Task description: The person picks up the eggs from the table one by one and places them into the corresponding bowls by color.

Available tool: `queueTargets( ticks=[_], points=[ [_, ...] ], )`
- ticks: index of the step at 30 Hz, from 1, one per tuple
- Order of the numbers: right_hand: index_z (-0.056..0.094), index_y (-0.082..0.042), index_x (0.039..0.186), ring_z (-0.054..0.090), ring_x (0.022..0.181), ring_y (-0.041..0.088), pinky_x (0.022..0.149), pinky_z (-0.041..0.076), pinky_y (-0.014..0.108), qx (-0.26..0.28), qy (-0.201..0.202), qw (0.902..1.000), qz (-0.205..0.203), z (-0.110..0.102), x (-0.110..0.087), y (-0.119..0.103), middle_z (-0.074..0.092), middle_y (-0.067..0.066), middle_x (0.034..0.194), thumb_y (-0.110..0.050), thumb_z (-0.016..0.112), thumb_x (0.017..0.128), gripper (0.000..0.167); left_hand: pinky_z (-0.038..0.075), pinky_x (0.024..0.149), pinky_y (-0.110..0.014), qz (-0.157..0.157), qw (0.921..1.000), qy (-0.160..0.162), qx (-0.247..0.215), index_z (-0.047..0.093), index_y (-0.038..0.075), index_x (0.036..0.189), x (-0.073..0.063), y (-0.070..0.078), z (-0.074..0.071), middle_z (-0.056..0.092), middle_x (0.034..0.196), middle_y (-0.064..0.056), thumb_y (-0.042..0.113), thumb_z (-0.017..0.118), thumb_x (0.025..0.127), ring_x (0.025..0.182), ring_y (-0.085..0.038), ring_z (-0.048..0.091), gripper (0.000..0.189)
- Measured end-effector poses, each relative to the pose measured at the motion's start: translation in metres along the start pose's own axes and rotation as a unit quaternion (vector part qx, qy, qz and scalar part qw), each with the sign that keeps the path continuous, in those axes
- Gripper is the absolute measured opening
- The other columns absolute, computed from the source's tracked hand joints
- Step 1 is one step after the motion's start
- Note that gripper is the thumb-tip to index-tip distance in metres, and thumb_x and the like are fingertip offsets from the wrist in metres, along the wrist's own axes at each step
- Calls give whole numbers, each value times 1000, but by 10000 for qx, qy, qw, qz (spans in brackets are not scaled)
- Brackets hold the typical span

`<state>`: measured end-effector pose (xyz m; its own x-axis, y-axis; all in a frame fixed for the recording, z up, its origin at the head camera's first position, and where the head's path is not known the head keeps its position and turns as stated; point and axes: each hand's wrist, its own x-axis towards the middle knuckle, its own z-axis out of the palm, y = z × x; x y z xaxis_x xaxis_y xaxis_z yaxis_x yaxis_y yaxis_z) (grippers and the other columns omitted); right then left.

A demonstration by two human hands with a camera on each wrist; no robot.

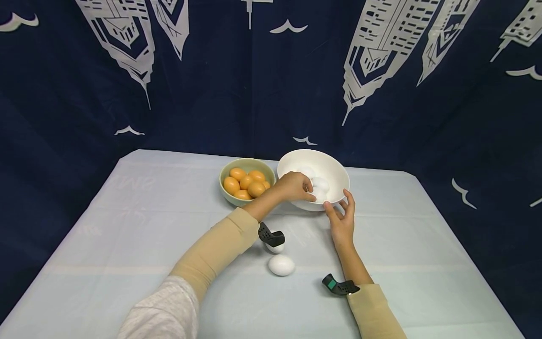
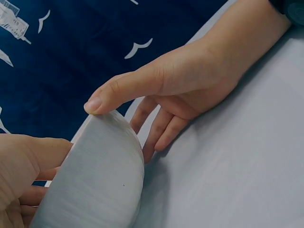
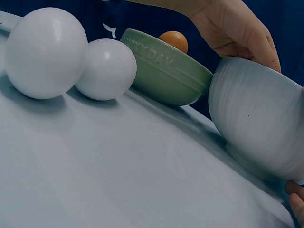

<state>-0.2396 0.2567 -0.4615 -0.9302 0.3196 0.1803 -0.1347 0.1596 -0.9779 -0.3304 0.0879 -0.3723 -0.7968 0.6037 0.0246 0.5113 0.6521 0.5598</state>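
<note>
A white bowl (image 1: 336,174) with several white eggs (image 1: 320,183) in it stands near the table's back edge. My left hand (image 1: 295,187) reaches over its near-left rim, fingers bent down among the eggs. Whether it pinches one of them cannot be told. At the near-right rim, my right hand (image 1: 342,221) holds the bowl. The left wrist view shows the right thumb (image 2: 97,102) on the rim and the other fingers against the outside. Two more white eggs lie on the table: a nearer one (image 1: 281,265) and one behind it (image 1: 276,248), partly covered by a black wrist device.
To the left of the white bowl, close against it, is a green bowl (image 3: 161,71) with several orange eggs (image 1: 246,182). Pale cloth covers the table (image 1: 139,226). Behind it hangs a dark blue curtain (image 1: 237,94) with white prints. A black device (image 1: 340,285) sits by my right wrist.
</note>
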Motion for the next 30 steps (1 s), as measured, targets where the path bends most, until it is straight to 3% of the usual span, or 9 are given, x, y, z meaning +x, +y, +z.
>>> queueTargets(
  ticks=[8, 14, 18, 22, 30],
  points=[
    [20, -25, 153, 50, 119, 34, 86, 42, 19, -12, 33, 10000, 14, 0, 0, 1, 30, 19, 147, -25, 61, 98, 68, 47, 80, -24, -6, 9998, 47, -210, 73, 12, 104, -3, -1, 1, 71, 98, 0, 29, 77, 85, 92, -13, 62, 26],
    [18, -25, 154, 48, 122, 34, 90, 41, 22, 93, -68, 9998, 142, -1, 0, -2, 27, 18, 150, -23, 60, 99, 70, 47, 82, -22, 243, 9982, 289, -463, 72, 9, 104, -8, -2, 3, 71, 98, -1, 22, 77, 86, 92, -12, 63, 23],
    [17, -21, 155, 47, 122, 35, 90, 41, 24, 143, -167, 9995, 230, 0, -6, -17, 24, 20, 151, -20, 59, 99, 70, 47, 82, -18, 457, 9954, 381, -744, 71, 8, 105, -12, -3, 4, 72, 101, -1, 19, 75, 87, 94, -11, 64, 21],
    [17, -16, 154, 46, 122, 39, 89, 42, 24, 113, -205, 9995, 201, 3, -13, -33, 23, 25, 150, -21, 59, 99, 70, 47, 81, -14, 724, 9897, 414, -1162, 71, 5, 104, -18, -5, 4, 71, 101, -4, 15, 75, 87, 94, -13, 65, 20],
    [17, -15, 154, 45, 126, 41, 93, 41, 28, 1, -149, 9997, 194, 3, -14, -34, 25, 25, 149, -19, 58, 99, 68, 50, 80, -16, 1137, 9691, 481, -2134, 70, -3, 105, -29, -8, 6, 72, 99, -8, 9, 74, 87, 90, -11, 66, 22]
  ],
)
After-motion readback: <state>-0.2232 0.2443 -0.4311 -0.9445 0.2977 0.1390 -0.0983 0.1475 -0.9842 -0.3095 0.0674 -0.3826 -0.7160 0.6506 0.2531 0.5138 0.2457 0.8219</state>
